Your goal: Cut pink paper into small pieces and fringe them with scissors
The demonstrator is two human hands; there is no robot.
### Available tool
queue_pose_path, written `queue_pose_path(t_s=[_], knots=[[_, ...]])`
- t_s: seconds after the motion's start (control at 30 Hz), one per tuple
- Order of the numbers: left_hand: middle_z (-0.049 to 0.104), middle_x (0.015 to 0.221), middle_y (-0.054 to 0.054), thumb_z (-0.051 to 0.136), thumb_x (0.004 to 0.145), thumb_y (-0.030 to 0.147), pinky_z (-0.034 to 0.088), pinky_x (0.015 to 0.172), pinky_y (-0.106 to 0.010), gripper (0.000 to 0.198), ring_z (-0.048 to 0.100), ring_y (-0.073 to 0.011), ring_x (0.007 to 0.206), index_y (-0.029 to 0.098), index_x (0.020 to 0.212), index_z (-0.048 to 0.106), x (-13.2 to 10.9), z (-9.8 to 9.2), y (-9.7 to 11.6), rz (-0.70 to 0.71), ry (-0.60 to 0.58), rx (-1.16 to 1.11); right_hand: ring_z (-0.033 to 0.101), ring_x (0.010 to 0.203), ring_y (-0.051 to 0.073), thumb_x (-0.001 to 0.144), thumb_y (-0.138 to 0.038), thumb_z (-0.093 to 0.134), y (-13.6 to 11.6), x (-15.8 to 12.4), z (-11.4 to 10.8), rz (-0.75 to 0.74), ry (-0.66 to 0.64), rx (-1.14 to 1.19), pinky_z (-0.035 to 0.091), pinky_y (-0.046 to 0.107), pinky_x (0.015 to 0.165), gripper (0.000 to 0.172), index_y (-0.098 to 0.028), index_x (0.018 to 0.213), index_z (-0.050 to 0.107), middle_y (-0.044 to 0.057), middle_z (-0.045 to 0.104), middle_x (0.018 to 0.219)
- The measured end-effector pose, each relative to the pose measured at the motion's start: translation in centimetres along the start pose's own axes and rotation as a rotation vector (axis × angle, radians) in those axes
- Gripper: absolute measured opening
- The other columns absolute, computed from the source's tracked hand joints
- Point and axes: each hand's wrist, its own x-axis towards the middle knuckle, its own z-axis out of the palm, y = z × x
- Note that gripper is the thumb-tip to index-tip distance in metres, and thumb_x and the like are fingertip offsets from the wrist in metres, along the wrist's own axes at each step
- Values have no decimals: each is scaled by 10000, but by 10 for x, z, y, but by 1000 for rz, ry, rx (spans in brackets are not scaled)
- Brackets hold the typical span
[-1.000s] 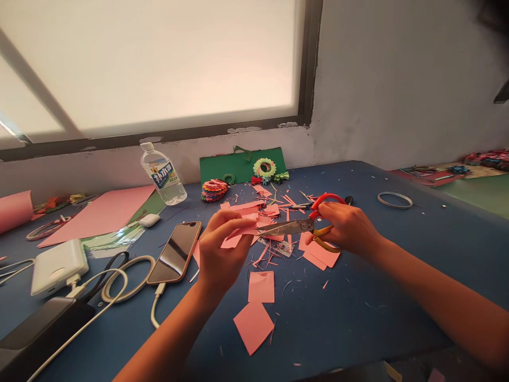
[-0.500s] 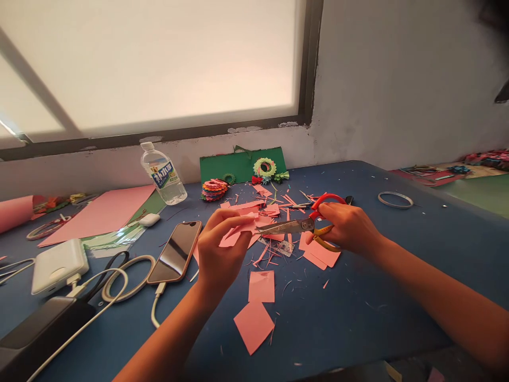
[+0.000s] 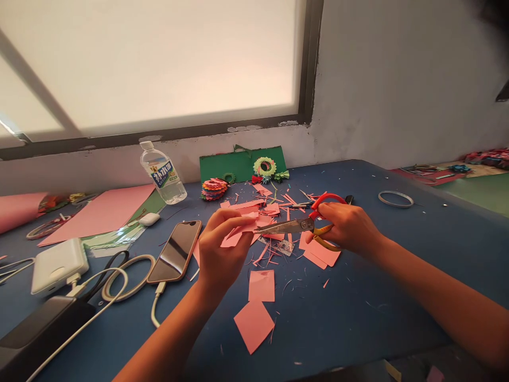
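My left hand (image 3: 222,249) pinches a small piece of pink paper (image 3: 243,227) between thumb and fingers. My right hand (image 3: 347,225) grips a pair of scissors (image 3: 292,226) with one red and one yellow handle. The scissor blades point left, and their tips meet the paper's edge by my left fingertips. Pink offcuts and thin strips (image 3: 274,209) lie scattered behind and below the blades. Two pink paper squares (image 3: 254,326) rest on the blue table in front, and more pink pieces (image 3: 321,253) lie under my right hand.
At left are a phone (image 3: 175,252), a white power bank (image 3: 59,267), cables and a black device (image 3: 43,334). A water bottle (image 3: 164,175) stands near the wall. Folded paper rings (image 3: 264,167) sit by a green sheet (image 3: 222,164). A tape ring (image 3: 395,199) lies at right.
Almost nothing differs. Both hands, the paper and the scissors keep nearly the same place, with the blade tips still at the paper's edge.
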Motion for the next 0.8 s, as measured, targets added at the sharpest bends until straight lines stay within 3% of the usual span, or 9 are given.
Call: queue_pose_path(t_s=[0.57,0.8], knots=[[555,753,0,591,692,56,457,619,-247,189,528,-117,705,208,782,658,1,0,-1,2,-4,13,544,510,124,715,-597,495,0,1,0,8,-10,-52,360,226,477,425,-178,681,558,8,600,577],[560,764,-7,554,679,54,469,675,-296,222,540,-137,728,214,778,670,2,0,1,-44,-17,17,556,537,129,701,-583,516,0,0,0,35,-24,-42,354,228,481,399,-187,665,547,6,611,600]])
